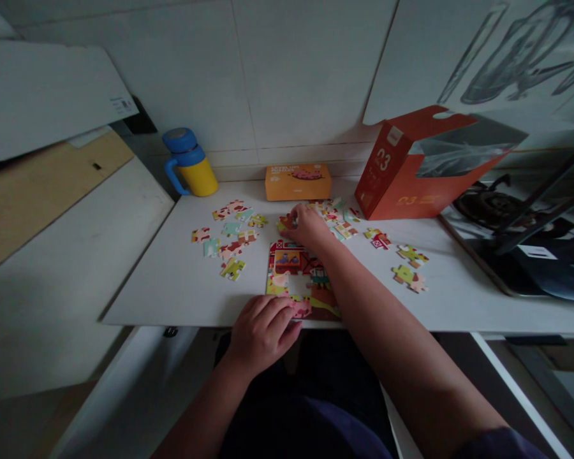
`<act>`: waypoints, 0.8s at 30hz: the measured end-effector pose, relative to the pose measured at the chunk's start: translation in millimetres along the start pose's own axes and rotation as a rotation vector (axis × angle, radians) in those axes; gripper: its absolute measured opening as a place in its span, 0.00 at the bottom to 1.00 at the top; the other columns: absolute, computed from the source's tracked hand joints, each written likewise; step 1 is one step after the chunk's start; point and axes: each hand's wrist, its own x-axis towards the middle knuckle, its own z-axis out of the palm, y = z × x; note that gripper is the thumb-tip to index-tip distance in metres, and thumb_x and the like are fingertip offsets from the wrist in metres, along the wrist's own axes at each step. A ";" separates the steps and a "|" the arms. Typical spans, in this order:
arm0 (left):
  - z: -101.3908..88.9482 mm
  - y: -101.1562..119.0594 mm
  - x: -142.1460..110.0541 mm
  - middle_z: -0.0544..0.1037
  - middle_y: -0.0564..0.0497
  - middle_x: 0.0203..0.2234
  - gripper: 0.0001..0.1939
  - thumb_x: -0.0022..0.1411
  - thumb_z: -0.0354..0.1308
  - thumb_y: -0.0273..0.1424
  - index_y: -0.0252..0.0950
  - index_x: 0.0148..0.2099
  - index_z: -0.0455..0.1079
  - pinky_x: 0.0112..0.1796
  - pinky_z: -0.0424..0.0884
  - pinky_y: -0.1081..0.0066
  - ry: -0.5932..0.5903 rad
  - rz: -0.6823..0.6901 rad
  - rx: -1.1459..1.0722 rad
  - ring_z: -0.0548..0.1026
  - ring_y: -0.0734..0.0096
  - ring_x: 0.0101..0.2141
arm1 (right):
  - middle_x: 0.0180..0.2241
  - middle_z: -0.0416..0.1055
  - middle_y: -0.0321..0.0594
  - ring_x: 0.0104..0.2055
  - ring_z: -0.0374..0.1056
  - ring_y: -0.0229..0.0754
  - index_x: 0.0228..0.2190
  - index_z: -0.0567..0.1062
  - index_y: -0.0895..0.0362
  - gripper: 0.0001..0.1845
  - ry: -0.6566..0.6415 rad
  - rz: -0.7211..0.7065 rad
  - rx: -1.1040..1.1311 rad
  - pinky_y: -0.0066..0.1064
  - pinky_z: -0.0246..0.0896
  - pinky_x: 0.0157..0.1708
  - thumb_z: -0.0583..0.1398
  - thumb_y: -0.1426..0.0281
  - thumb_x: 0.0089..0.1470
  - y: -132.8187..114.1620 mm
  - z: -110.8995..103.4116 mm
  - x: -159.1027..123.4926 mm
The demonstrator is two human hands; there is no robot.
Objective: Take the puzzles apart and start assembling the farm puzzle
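A partly joined jigsaw puzzle (325,301) with a red barn picture lies at the front edge of the white table, a gap showing near its middle. My left hand (264,328) rests on its lower left corner, fingers stretched out over the border. Just beyond the top edge, my right hand (310,227) pinches a puzzle piece (284,222) between thumb and fingers. The fingers partly cover that piece. Loose puzzle pieces (231,247) are spread to the left, and more pieces (340,217) lie behind my right hand. Several others (404,275) are on the right.
An orange puzzle box (298,183) stands against the tiled wall. Left of it is a blue and yellow flask (197,171) with a handle. At the right stand a tall red-orange box (402,167) with plastic inside and a gas burner (502,207). White panels (52,95) lean at the left.
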 end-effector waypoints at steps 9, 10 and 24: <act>7.3 3.7 -3.6 0.83 0.48 0.48 0.20 0.68 0.66 0.45 0.44 0.57 0.74 0.48 0.75 0.58 0.033 -0.020 0.074 0.80 0.59 0.47 | 0.37 0.79 0.38 0.35 0.72 0.41 0.50 0.75 0.53 0.16 -0.062 -0.122 0.373 0.30 0.61 0.35 0.62 0.64 0.62 -21.0 -36.7 -29.0; 6.6 3.6 -3.7 0.83 0.48 0.48 0.22 0.67 0.66 0.47 0.43 0.57 0.74 0.48 0.75 0.57 0.026 -0.012 0.082 0.80 0.58 0.47 | 0.36 0.79 0.38 0.34 0.72 0.41 0.49 0.76 0.53 0.15 -0.093 -0.125 0.410 0.30 0.61 0.33 0.62 0.63 0.62 -22.6 -41.8 -36.1; 8.7 3.5 -6.4 0.83 0.48 0.47 0.21 0.67 0.66 0.46 0.43 0.57 0.74 0.47 0.73 0.57 0.011 -0.009 0.134 0.79 0.58 0.45 | 0.44 0.81 0.38 0.42 0.77 0.46 0.50 0.77 0.47 0.14 -0.127 -0.012 0.454 0.37 0.70 0.42 0.63 0.60 0.64 -20.0 -50.7 -156.7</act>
